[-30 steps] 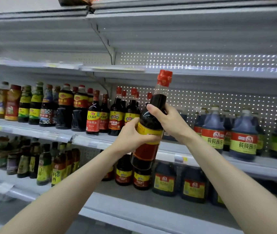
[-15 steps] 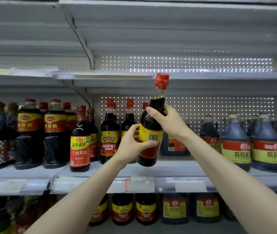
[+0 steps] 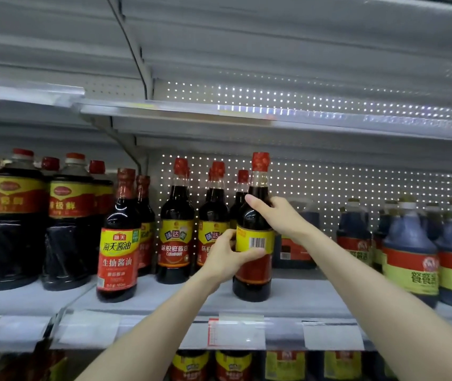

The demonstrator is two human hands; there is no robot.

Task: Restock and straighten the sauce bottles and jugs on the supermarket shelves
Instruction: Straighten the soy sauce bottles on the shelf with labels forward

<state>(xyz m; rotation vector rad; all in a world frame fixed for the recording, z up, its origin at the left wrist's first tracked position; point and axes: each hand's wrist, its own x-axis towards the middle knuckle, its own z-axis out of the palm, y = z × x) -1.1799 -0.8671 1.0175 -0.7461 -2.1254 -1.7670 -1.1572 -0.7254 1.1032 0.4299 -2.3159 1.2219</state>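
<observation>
My left hand curls round the middle of the sauce bottle, thumb lying across the yellow label just under the barcode, fingers wrapped behind. My right hand grips the bottle's dark shoulder from the right, fingers curled round the front of the glass below the neck. The bottle stands upright with its red cap on top, its base down on the shelf near the front edge, barcode side facing me. Just behind and to its left stand matching bottles in a row, labels forward. Further left is a red-labelled soy bottle set forward of the row, and beyond it two large dark bottles. To the right, apart from my bottle, sit blue-tinted jugs, somewhat blurred. A dark jug sits behind my right wrist. Price tags line the shelf's front rail.
</observation>
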